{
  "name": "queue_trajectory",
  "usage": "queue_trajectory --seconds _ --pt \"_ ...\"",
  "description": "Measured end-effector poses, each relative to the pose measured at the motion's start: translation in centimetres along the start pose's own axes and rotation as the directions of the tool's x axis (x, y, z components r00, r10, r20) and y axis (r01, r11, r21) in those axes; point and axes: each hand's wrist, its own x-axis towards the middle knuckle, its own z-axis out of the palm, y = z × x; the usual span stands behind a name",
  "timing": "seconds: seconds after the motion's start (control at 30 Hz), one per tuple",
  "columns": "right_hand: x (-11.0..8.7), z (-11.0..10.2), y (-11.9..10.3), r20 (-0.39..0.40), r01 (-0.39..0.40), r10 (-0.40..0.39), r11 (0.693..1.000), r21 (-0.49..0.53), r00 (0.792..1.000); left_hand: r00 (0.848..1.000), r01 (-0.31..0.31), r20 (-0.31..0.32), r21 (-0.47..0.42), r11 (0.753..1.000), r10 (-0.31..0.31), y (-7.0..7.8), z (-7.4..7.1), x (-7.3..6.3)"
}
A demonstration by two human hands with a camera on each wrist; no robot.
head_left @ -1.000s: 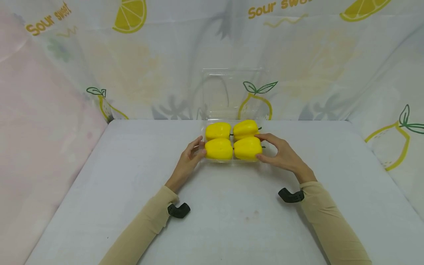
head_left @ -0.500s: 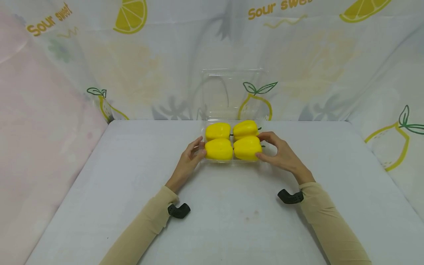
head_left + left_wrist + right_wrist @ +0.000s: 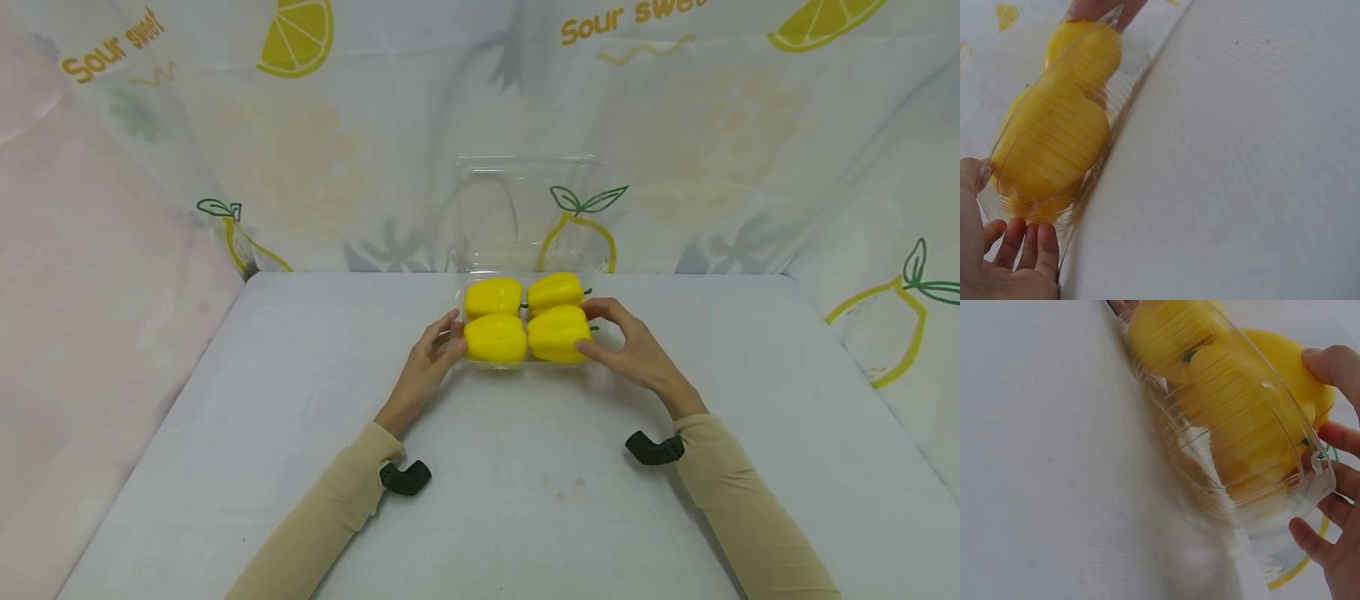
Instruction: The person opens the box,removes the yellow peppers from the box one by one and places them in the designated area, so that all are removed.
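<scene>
A clear plastic clamshell box [image 3: 525, 364] holds several yellow bell peppers in two rows. My right hand [image 3: 637, 350] pinches the front right yellow bell pepper [image 3: 557, 333] between thumb and forefinger. In the right wrist view its other fingers [image 3: 1344, 478] lie near the box's corner. At the box's left end is my left hand [image 3: 423, 367], its thumb on the rim and its fingertips [image 3: 1047, 234] against the side wall. The front left pepper [image 3: 495, 337] sits just beside that thumb. Behind it lie the back left pepper [image 3: 492, 297] and back right pepper [image 3: 555, 292].
The box's transparent lid [image 3: 525, 208] stands raised at the back, against a lemon-printed curtain [image 3: 405, 125]. A white cloth covers the table [image 3: 510, 517]. Each wrist carries a black camera mount, the left one [image 3: 405, 477] and the right one [image 3: 655, 448].
My right hand has shifted slightly left, and the front right pepper has moved a little left and up with it. The left hand and the box stay put.
</scene>
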Motion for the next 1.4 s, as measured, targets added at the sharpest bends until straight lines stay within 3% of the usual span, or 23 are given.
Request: queue_trajectory --seconds 0.13,0.3,0.47,0.7,1.03,1.4 --pt "0.1 -0.3 2.3 0.069 -0.01 0.009 1.0 0.019 0.998 1.0 0.003 -0.003 0.009 1.0 -0.003 0.1 0.0 0.0" --pt "0.1 -0.8 2.9 0.137 0.034 -0.039 0.999 0.039 0.99 1.0 0.002 -0.003 0.013 1.0 -0.002 0.2 0.1 0.0" --pt "0.0 -1.1 1.3 0.124 0.078 -0.081 0.997 0.028 0.989 1.0 0.001 -0.006 0.012 1.0 -0.001 0.3 0.0 -0.1" --pt "-0.2 -1.1 -0.5 0.101 0.057 -0.058 0.998 0.014 0.993 1.0 0.002 -0.014 0.021 1.0 -0.001 0.1 -0.1 0.0" --pt "0.4 -0.4 2.3 0.058 0.038 -0.041 0.998 0.056 0.997 1.0 -0.013 -0.004 0.006 1.0 0.013 0.1 0.0 0.0" --pt "0.5 -0.3 2.5 0.049 0.033 -0.037 0.995 0.09 0.998 1.0 0.001 0.003 0.004 1.0 -0.001 0.2 -0.1 -0.1"
